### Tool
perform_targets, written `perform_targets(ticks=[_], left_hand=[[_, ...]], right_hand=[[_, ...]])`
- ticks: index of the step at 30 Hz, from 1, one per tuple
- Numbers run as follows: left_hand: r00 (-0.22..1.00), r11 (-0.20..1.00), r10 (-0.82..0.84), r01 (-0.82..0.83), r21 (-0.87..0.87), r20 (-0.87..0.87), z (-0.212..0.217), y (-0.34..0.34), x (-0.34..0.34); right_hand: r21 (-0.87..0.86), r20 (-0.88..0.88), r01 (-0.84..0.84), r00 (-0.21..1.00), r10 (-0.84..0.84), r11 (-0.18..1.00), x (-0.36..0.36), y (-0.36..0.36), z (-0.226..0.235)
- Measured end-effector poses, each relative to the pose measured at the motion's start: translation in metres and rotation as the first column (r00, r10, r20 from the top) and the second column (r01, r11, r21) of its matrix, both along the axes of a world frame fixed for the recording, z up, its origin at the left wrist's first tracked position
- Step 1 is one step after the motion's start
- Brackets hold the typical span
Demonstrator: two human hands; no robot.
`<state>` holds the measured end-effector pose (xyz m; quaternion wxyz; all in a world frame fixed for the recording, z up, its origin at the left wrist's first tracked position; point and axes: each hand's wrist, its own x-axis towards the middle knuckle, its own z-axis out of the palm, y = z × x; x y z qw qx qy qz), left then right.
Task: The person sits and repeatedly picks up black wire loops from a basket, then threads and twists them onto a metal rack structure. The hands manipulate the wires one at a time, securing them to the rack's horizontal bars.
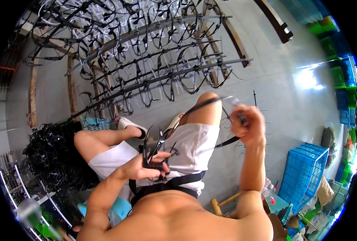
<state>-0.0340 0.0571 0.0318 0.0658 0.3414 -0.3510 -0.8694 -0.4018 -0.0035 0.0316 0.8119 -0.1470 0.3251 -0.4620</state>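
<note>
My left hand [148,166] is closed over my lap around several black curved plastic pieces [161,138], whose thin ends stick up past the fingers. Out to the right, above my right knee, my right hand [248,122] is raised and closed on a black curved strip [204,103]. A clear, blurred piece shows beside the right fingers. The strip arcs back toward my knee, and motion smears part of it. I cannot make out exactly what kind of part either hand holds.
In front of me a rack of dark bars [162,76] carries several black looped pieces. A pile of black pieces [58,156] lies at my left, near a light-blue basket [96,123]. Right of me stand a blue crate [305,172] and a wooden stool part [216,207].
</note>
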Motion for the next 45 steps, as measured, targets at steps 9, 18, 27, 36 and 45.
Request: perform_targets(ticks=[9, 18, 27, 36, 45], left_hand=[[0.486, 0.95, 0.299, -0.072, 0.303, -0.821, 0.026, 0.002, -0.059], [0.871, -0.045, 0.487, 0.101, -0.994, 0.067, 0.071, -0.059, -0.116], [0.632, -0.124, 0.737, 0.477, -0.87, 0.241, 0.005, -0.122, -0.121], [0.652, -0.153, 0.736, 0.425, -0.892, 0.184, 0.001, -0.125, -0.125], [0.668, -0.168, 0.729, 0.385, -0.908, 0.149, -0.001, -0.129, -0.124]], right_hand=[[-0.627, -0.373, 0.44, 0.556, -0.743, 0.643, -0.057, -0.078, -0.002], [-0.34, -0.379, 0.254, 0.845, -0.379, 0.906, -0.014, -0.15, -0.051], [-0.252, -0.332, 0.254, 0.884, -0.33, 0.934, -0.004, -0.153, -0.039], [-0.201, -0.412, 0.267, 0.85, -0.329, 0.942, -0.002, -0.15, -0.032], [-0.281, -0.153, 0.335, 0.91, -0.386, 0.9, -0.01, -0.137, -0.044]])
